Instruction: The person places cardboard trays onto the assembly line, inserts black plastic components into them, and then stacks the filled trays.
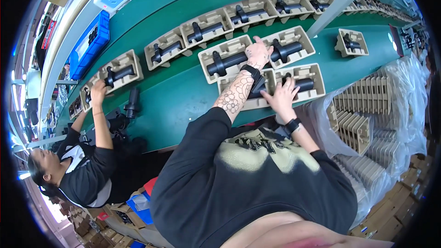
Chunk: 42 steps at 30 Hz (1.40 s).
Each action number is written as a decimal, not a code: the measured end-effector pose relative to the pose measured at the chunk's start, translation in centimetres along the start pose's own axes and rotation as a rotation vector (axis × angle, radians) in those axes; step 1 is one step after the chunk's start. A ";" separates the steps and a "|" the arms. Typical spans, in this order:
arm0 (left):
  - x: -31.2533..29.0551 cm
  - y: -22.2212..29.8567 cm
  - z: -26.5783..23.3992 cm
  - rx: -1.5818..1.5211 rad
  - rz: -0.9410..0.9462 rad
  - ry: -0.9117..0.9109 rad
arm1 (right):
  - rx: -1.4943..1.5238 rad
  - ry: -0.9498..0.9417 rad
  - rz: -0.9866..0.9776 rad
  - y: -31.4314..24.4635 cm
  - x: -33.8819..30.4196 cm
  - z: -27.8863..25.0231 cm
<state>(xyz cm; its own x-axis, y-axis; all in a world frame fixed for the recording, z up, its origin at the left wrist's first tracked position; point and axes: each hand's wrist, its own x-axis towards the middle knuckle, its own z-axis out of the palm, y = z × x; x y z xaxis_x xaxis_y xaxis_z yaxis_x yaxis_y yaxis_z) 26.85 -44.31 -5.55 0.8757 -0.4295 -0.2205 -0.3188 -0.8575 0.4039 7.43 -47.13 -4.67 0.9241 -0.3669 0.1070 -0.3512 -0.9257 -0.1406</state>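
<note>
Four beige moulded trays stand together in front of me on the green bench, each with a black tube-shaped device with side knobs. My left hand reaches over the seam between the far left tray and the far right tray. Its fingers are stretched out, over the ends of the left black device and the right black device. My right hand rests with fingers spread on the near right tray, beside its black device. My left forearm partly covers the near left tray.
A row of similar filled trays curves along the back of the green bench. One more tray sits at right, past a metal post. At left, a co-worker's hand touches a tray. Stacked trays in plastic stand at right.
</note>
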 end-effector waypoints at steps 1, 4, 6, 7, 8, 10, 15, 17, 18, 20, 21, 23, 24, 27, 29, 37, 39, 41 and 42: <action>0.6 -0.1 0.2 0.033 -0.030 0.001 | -0.008 0.031 -0.034 0.1 0.2 0.2; 1.2 0.3 0.2 0.092 -0.072 0.000 | 0.149 0.022 -0.060 1.3 0.2 3.6; 1.6 -0.5 1.1 0.123 -0.061 -0.001 | 0.266 -0.090 -0.038 1.0 1.1 3.6; 2.1 -1.3 2.1 0.130 -0.054 0.009 | 0.292 -0.188 0.001 0.7 1.9 2.3; 2.3 -1.2 2.9 0.118 -0.054 0.040 | 0.297 -0.172 -0.031 1.8 2.4 3.2; 1.7 -2.7 3.7 0.106 -0.095 0.082 | 0.313 -0.173 -0.102 2.7 2.7 4.1; 0.6 -6.3 1.6 0.021 -0.056 0.173 | 0.354 -0.228 -0.134 6.7 2.9 1.8; -1.0 -8.1 0.0 0.031 0.027 0.145 | 0.382 -0.082 -0.116 10.6 2.6 2.1; -2.1 -9.3 -0.5 0.033 0.004 0.155 | 0.403 -0.095 -0.079 12.0 2.6 1.9; -4.9 -11.6 -1.3 0.000 0.013 0.143 | 0.416 -0.122 -0.074 13.9 3.3 0.1; -6.4 -12.5 -1.5 -0.019 0.026 0.132 | 0.392 -0.174 -0.031 15.0 3.8 -0.2; -9.9 -12.7 -3.0 -0.006 -0.007 0.125 | 0.371 -0.225 0.011 16.3 4.6 -0.5; -11.2 -12.9 -3.8 0.008 -0.030 0.115 | 0.390 -0.213 0.008 16.7 5.0 -0.5; -14.0 -14.9 -5.3 0.064 -0.185 0.035 | 0.432 -0.198 -0.009 16.8 5.9 -0.6; -15.6 -16.8 -6.2 0.094 -0.263 -0.010 | 0.432 -0.157 -0.050 16.6 6.7 -0.7; -22.3 -26.5 -6.7 0.187 -0.531 -0.118 | 0.416 -0.086 -0.043 13.4 7.8 1.5; -23.4 -27.1 -4.9 0.168 -0.608 0.159 | 0.391 -0.067 -0.048 10.9 8.3 2.4; -24.4 -28.4 -3.6 0.153 -0.640 0.293 | 0.398 -0.155 -0.077 7.9 8.0 3.6; -25.0 -29.2 -2.9 0.111 -0.635 0.357 | 0.392 -0.155 -0.070 6.5 8.0 4.7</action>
<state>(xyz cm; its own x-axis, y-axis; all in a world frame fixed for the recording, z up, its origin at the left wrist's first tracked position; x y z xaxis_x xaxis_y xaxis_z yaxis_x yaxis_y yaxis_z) 15.36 -7.72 -9.26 0.9625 0.2616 -0.0717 0.2708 -0.9420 0.1985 13.28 -55.62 -9.33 0.9660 -0.2581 -0.0157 -0.2305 -0.8317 -0.5052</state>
